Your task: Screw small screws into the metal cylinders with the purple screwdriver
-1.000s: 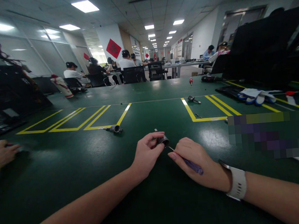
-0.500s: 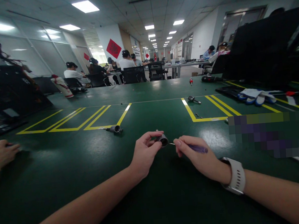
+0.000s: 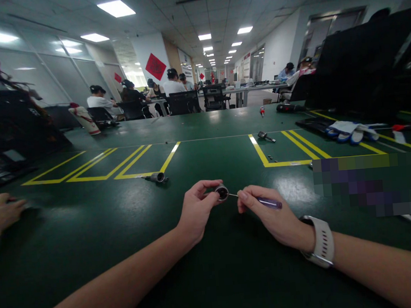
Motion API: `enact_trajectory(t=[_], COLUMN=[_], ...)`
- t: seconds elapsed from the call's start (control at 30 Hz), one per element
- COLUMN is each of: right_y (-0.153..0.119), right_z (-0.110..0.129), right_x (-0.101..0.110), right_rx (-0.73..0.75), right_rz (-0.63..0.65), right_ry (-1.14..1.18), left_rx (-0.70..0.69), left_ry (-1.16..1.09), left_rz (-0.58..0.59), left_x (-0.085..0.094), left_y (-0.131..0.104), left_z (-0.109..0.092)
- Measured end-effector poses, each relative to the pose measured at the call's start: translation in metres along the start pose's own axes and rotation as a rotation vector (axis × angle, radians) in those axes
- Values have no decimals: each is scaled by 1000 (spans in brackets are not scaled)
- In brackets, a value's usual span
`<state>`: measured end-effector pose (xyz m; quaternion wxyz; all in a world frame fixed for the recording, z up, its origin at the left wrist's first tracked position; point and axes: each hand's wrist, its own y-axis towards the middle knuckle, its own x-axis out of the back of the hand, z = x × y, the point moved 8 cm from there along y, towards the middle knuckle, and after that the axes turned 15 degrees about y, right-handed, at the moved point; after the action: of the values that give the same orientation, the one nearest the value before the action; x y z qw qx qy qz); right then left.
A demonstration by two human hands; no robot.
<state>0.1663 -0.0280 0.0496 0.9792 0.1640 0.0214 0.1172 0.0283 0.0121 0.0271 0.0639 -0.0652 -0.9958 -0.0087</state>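
My left hand [image 3: 200,209] pinches a small round metal part [image 3: 222,192] between thumb and fingers, its hollow end facing me and slightly right. In my right hand [image 3: 269,210] is a screwdriver with a purple handle [image 3: 270,202]. Its thin shaft points left, and the tip reaches the opening of the metal part; how deep it sits cannot be made out. A similar metal part [image 3: 158,177] lies on the green table [image 3: 129,274] to the left, and another [image 3: 266,136] lies farther back on the right.
Several tiny pieces [image 3: 272,158] lie inside the yellow tape lines at right. White and blue gloves [image 3: 353,132] rest on the right. Another person's hand [image 3: 2,217] is at the left edge. A black power tool [image 3: 290,108] and a red-handled tool [image 3: 262,111] lie at the back.
The screwdriver's tip has moved left and slightly up to the metal part's opening. The part has turned a little, so its hollow end shows more.
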Motion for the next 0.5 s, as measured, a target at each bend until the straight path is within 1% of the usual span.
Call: enact_trajectory(t=[0.1,0.23,0.33,0.5], right_y=[0,1,0,-2], right_z=[-2,-7,-7,0], right_x=[-1,3,3,0], right_rx=[-9,-33,-28,22], right_rz=[10,-27,-26,-7], right_ry=[22,90,117,24], left_rx=[-1,5,8,24], left_ry=[-8,-28,-32,-22], left_rz=[-4,-4,7,-7], left_x=[0,0,-1,0], left_y=[-1,-1,0,0], left_z=[-1,0,1,1])
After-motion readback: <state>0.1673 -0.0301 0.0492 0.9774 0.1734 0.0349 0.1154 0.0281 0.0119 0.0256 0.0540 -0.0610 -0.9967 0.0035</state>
